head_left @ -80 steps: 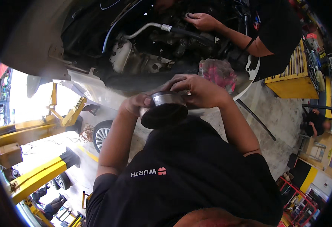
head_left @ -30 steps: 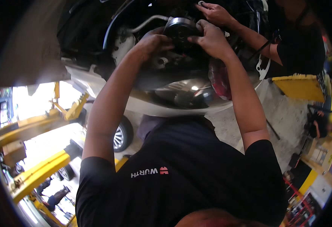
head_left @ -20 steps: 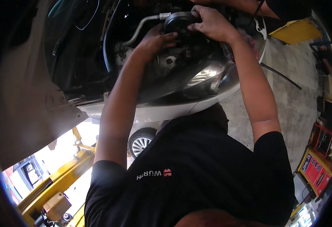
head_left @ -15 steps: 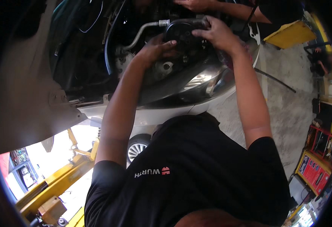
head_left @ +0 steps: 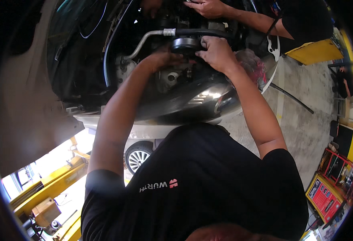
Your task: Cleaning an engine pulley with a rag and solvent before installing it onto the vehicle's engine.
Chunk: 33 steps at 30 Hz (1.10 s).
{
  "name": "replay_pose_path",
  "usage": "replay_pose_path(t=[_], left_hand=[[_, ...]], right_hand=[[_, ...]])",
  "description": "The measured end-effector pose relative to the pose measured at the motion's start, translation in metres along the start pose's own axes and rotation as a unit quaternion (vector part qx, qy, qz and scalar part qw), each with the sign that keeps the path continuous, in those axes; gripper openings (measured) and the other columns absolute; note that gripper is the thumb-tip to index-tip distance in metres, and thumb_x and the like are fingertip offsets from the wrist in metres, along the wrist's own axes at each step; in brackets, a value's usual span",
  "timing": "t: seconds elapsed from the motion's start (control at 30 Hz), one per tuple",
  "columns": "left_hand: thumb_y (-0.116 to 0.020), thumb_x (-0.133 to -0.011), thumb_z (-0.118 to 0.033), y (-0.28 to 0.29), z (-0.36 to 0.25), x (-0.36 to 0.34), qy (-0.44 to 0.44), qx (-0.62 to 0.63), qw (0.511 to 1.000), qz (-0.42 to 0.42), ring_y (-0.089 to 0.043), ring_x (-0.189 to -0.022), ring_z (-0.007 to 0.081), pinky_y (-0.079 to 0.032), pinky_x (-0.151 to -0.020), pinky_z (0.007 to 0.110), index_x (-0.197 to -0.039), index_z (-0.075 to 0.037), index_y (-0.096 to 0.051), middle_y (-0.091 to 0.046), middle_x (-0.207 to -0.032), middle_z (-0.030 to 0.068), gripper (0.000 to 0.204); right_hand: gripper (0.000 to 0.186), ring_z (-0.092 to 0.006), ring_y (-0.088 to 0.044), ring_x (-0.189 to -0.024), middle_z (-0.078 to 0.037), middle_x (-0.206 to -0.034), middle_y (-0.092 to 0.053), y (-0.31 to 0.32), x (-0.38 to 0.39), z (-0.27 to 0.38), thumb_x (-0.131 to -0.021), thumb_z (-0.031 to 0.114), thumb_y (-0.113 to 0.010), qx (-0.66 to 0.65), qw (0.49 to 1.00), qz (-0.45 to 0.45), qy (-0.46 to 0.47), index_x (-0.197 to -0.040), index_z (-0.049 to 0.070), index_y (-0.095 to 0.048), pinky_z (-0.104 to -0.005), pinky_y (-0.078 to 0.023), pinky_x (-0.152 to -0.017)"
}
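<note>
A round dark metal pulley (head_left: 185, 44) is tipped nearly edge-on in the engine bay, just below a black hose (head_left: 202, 33) with a silver metal pipe (head_left: 144, 42). My right hand (head_left: 216, 54) pinches its right side between thumb and fingers. From the lower left, my left hand (head_left: 163, 60) reaches in with its fingers at the pulley's lower edge; shadow hides part of them. Beneath my left fingers, a pale metal engine part with a round hole (head_left: 171, 77) shows.
A headlight (head_left: 208, 96) and fender lie between me and the engine. Clear plastic wrap (head_left: 250, 64) sits beside my right wrist. Another person's arm (head_left: 248, 20) reaches in from the far right. Lift arms (head_left: 50, 184) stand at lower left, a red and yellow cabinet (head_left: 325, 197) at right.
The pulley has turned from its face showing to nearly edge-on and now sits below the hose. Both my hands have shifted lower in view with it. The other person's arm remains over the bay.
</note>
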<state>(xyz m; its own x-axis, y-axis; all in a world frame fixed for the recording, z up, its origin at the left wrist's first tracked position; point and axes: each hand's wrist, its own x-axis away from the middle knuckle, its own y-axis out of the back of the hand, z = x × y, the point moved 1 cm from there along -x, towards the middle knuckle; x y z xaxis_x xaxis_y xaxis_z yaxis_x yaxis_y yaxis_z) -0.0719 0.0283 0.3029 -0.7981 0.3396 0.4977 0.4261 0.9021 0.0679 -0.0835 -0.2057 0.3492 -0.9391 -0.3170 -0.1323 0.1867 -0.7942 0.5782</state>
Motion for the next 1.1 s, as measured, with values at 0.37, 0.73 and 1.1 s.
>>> replay_pose_path(t=[0.37, 0.73, 1.1], left_hand=[[-0.076, -0.085, -0.03, 0.002, -0.005, 0.002, -0.009, -0.255, 0.966, -0.028, -0.062, -0.111, 0.0269, -0.048, -0.099, 0.041, -0.133, 0.003, -0.048, -0.064, -0.119, 0.0181, 0.065], [-0.068, -0.086, -0.044, 0.028, 0.052, -0.077, 0.036, -0.554, 0.829, -0.059, -0.057, -0.121, 0.0379, -0.046, -0.102, 0.046, -0.131, -0.005, -0.057, -0.061, -0.128, 0.0217, 0.061], [-0.068, -0.082, -0.037, 0.07, 0.195, -0.157, 0.099, -0.523, 0.846, -0.025, -0.061, -0.115, 0.0378, -0.048, -0.101, 0.046, -0.126, -0.003, -0.061, -0.062, -0.124, 0.0245, 0.056]], right_hand=[[0.033, -0.0419, -0.06, -0.077, -0.025, -0.078, -0.059, -0.005, -0.009, -0.017, -0.076, 0.019, -0.079, 0.052, 0.998, 0.025, -0.004, -0.082, -0.004, -0.056, -0.044, -0.046, -0.068], [0.021, -0.0419, -0.06, -0.082, -0.021, -0.082, -0.062, 0.086, 0.029, 0.012, -0.087, 0.018, -0.064, 0.054, 0.995, 0.017, -0.085, -0.088, -0.001, -0.055, -0.0447, -0.047, -0.073], [0.008, -0.0404, -0.058, -0.086, -0.021, -0.086, -0.059, 0.058, 0.006, 0.001, -0.081, 0.002, -0.05, 0.067, 0.99, 0.122, 0.018, -0.089, -0.001, -0.049, -0.0438, -0.046, -0.078]])
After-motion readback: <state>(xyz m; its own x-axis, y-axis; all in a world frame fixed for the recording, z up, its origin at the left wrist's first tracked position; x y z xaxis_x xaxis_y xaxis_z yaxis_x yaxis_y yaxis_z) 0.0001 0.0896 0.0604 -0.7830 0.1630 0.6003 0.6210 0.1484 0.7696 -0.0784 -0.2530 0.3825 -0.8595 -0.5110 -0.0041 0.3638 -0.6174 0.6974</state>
